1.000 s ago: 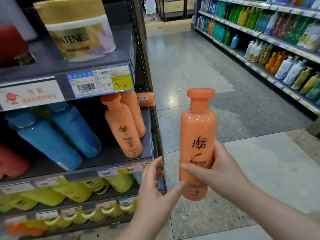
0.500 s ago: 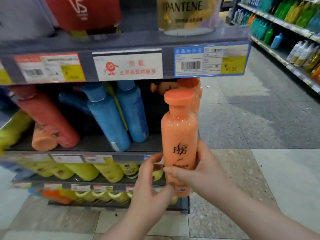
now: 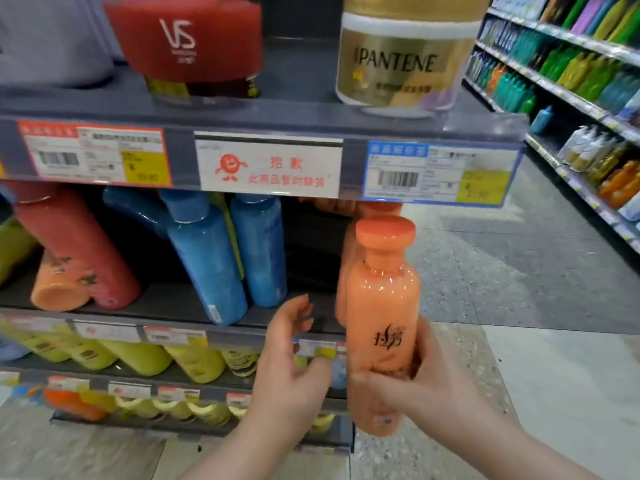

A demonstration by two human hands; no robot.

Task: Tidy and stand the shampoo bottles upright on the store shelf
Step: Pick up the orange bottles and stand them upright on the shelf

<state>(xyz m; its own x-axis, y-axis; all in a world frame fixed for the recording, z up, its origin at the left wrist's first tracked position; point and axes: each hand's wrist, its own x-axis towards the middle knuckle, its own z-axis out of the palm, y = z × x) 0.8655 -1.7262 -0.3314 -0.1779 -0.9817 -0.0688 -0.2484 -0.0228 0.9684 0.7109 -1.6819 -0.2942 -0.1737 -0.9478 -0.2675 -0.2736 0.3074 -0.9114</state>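
My right hand [image 3: 426, 386] grips an orange shampoo bottle [image 3: 381, 306] upright by its lower half, just in front of the right end of the middle shelf [image 3: 166, 306]. My left hand [image 3: 294, 362] hovers open beside it, fingers spread, touching nothing. Behind the held bottle stands another orange bottle [image 3: 346, 271]. On the shelf two blue bottles [image 3: 207, 265] lean, a red bottle [image 3: 76, 247] leans left, and an orange bottle [image 3: 59, 285] lies on its side.
A red VS jar [image 3: 187, 43] and a gold Pantene jar [image 3: 401, 53] sit on the top shelf. Yellow bottles [image 3: 138, 358] fill the lower shelves. An aisle floor [image 3: 502, 289] runs to the right, with stocked shelves [image 3: 588, 81] beyond.
My left hand has come off the orange bottle and opened. The right hand has carried the bottle closer to the shelf's right end, and the view has turned left to face the shelf.
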